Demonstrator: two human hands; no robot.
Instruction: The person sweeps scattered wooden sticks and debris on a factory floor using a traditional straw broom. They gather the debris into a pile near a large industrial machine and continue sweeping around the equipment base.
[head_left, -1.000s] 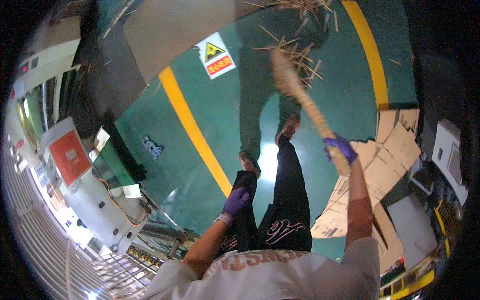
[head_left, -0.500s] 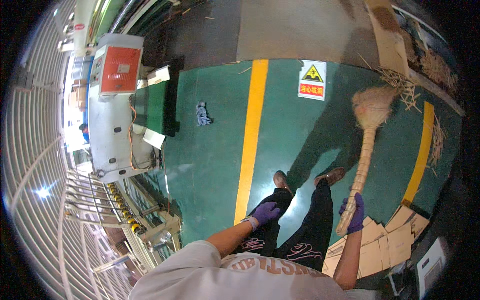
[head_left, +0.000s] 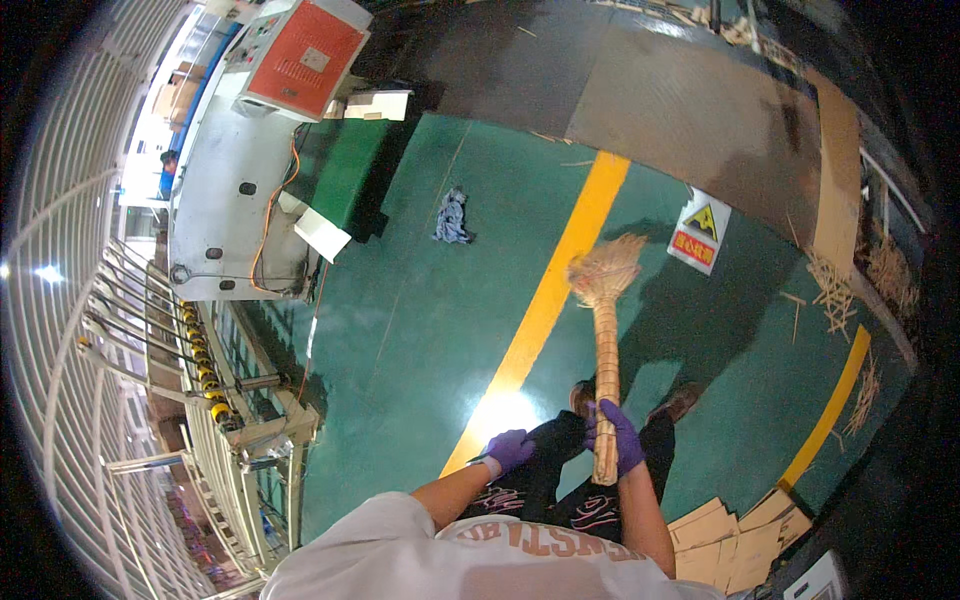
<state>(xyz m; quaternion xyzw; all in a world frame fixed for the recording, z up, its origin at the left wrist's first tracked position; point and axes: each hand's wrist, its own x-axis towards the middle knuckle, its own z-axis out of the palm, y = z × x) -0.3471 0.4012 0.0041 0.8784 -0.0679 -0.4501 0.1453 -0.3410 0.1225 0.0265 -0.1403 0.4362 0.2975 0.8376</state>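
My right hand (head_left: 622, 440), in a purple glove, is wrapped round the lower handle of a straw broom (head_left: 607, 350). The broom points away from me, its bound handle nearly upright in the view. Its spread bristles (head_left: 612, 265) are over the green floor beside the yellow line. My left hand (head_left: 511, 450), also purple-gloved, is near my left thigh, fingers loosely curled, with nothing visible in them. Beyond it, a crumpled bluish-grey rag (head_left: 453, 217) lies on the floor.
A grey machine with a red-fronted box (head_left: 312, 60) and a roller frame (head_left: 215, 390) stand left. A warning sign (head_left: 698, 232) marks the floor near a brown plate (head_left: 690, 120). Straw scraps (head_left: 832, 285) lie right; flattened cardboard (head_left: 735, 545) is near my right arm.
The broom has swung left in my right hand, from the straw scraps toward the yellow line. My view has turned, and my left hand stays by my thigh.
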